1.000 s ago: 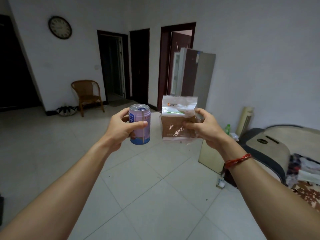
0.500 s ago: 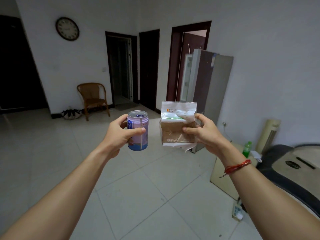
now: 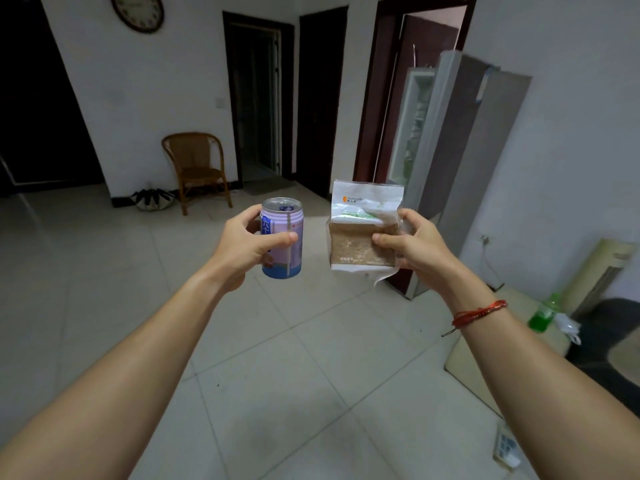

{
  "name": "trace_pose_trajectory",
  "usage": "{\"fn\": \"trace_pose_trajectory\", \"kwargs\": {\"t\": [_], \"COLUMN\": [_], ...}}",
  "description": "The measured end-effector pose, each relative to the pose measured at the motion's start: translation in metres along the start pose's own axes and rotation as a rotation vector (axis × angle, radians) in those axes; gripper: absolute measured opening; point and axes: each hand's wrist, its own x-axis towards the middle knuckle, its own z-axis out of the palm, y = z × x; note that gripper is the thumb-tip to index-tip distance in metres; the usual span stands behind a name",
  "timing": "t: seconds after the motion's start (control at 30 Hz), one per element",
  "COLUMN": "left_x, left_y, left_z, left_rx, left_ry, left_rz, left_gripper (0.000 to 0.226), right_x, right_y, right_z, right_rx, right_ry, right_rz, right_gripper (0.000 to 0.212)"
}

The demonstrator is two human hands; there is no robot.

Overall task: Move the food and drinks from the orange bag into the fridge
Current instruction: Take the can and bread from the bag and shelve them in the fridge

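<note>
My left hand [image 3: 247, 247] grips an upright purple and blue drink can [image 3: 282, 239] held out at chest height. My right hand [image 3: 414, 245] pinches a clear packet of brown bread [image 3: 360, 233] with a white top, thumb across its front. Both items are held side by side in front of me. The grey fridge [image 3: 464, 161] stands ahead on the right against the wall, with its door [image 3: 410, 129] swung open toward the left. The orange bag is out of view.
A wicker chair [image 3: 195, 168] stands by the far wall beside dark doorways. On the right are a low cream cabinet [image 3: 498, 344] with a green bottle [image 3: 542, 315], a tall cream fan [image 3: 599, 271] and a power strip [image 3: 507, 446] on the tiled floor.
The view has advanced toward the fridge, which now looks larger and closer. My hands keep the same hold on the can and the bread packet.
</note>
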Motion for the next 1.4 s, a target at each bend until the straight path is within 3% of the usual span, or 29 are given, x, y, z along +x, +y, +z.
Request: {"fn": "trace_pose_trajectory", "kwargs": {"t": [0.47,0.67,0.9,1.23,1.4], "left_x": [0.284,0.383,0.511,0.705,0.785], "left_y": [-0.076,-0.109,-0.143,-0.181,-0.208], "left_z": [-0.039,-0.040,-0.027,0.001,0.009], "left_rx": [-0.066,-0.065,-0.077,-0.069,-0.087], "left_ry": [-0.087,-0.119,-0.114,-0.110,-0.110], "left_rz": [-0.020,-0.032,-0.034,-0.048,-0.071], "left_gripper": [0.048,0.050,0.050,0.049,0.046], "right_x": [0.276,0.375,0.508,0.704,0.781], "right_y": [0.034,0.050,0.071,0.089,0.105], "right_z": [0.055,0.065,0.056,0.030,0.029], "right_rx": [0.005,0.025,-0.005,0.003,0.009], "right_ry": [0.065,0.070,0.086,0.096,0.096], "right_rz": [0.050,0.076,0.055,0.066,0.102], "right_gripper": [0.056,0.044,0.053,0.044,0.056]}}
